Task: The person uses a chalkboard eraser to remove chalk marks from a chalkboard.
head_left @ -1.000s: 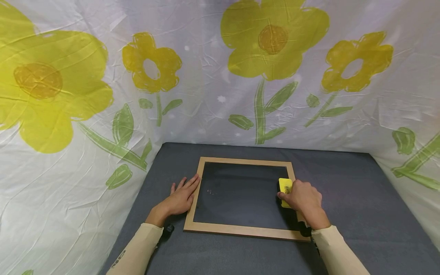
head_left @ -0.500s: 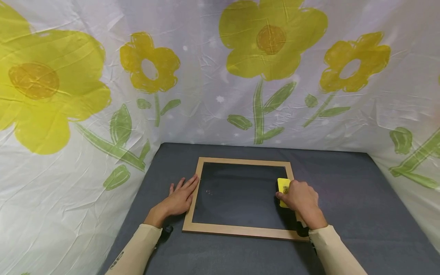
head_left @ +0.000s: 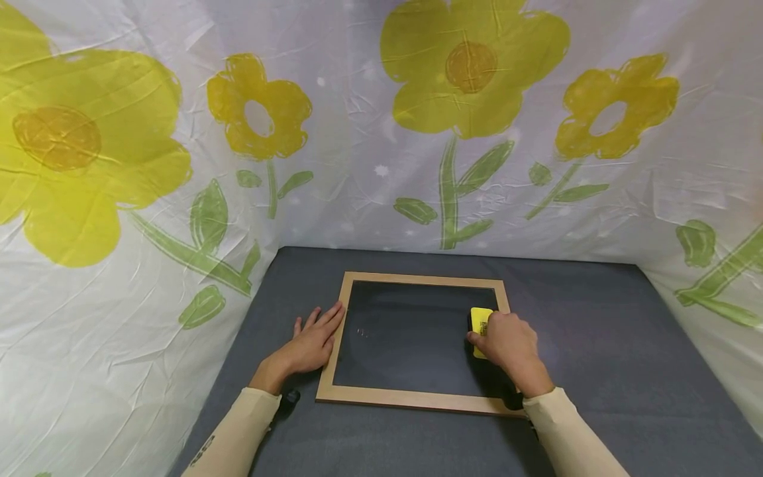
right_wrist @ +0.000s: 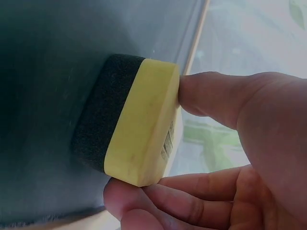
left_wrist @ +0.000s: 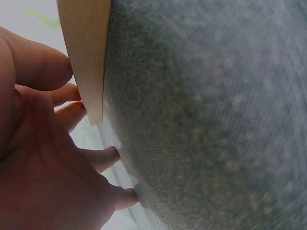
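Note:
A small blackboard (head_left: 411, 338) in a light wooden frame lies flat on the table. My right hand (head_left: 509, 344) grips a yellow eraser (head_left: 480, 321) with a black felt side near the board's right edge. In the right wrist view the eraser (right_wrist: 144, 122) is pinched between thumb and fingers, its dark side against the board. My left hand (head_left: 306, 344) rests at the board's left edge with fingers spread. In the left wrist view thumb and some fingertips touch the wooden frame (left_wrist: 88, 57), while two other fingertips press the cloth. Faint white marks (head_left: 361, 332) show on the board's left part.
Dark grey cloth (head_left: 572, 318) covers the table around the board. Behind and at both sides hangs a white curtain (head_left: 352, 185) printed with yellow flowers.
My right hand has slid slightly left across the board with the eraser, away from the right frame edge. My left hand has stayed in place.

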Demonstrator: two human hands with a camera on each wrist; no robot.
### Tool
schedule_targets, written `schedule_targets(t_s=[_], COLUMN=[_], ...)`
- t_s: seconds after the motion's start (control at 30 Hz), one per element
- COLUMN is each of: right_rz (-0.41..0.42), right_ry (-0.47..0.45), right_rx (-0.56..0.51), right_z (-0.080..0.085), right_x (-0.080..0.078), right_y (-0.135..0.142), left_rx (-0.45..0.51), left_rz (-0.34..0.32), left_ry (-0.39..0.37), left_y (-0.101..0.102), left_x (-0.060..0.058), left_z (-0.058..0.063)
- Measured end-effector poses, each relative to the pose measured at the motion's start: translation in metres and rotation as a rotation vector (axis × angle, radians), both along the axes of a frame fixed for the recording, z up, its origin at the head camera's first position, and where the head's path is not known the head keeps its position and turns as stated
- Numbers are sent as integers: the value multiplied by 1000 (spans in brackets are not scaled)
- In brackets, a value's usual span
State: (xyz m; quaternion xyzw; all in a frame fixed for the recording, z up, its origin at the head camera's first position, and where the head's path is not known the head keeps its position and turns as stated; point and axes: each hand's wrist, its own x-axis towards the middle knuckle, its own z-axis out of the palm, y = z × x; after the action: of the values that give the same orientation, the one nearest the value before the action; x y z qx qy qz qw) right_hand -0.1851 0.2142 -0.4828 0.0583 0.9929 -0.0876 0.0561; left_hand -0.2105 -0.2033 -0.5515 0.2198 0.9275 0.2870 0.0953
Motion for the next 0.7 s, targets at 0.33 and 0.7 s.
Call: schedule_targets(t_s=[0.33, 0.7], right_rz=[16, 67], right_ry=[15, 55], right_rx=[12, 24], right_z=[-2, -4], right_x=[-2, -3], right_y=[-16, -27], left_rx=[-16, -40], left_rz=[12, 36], left_ry=[7, 46], left_y=[-1, -5], left_x=[-5, -14], left_z=[-9, -31])
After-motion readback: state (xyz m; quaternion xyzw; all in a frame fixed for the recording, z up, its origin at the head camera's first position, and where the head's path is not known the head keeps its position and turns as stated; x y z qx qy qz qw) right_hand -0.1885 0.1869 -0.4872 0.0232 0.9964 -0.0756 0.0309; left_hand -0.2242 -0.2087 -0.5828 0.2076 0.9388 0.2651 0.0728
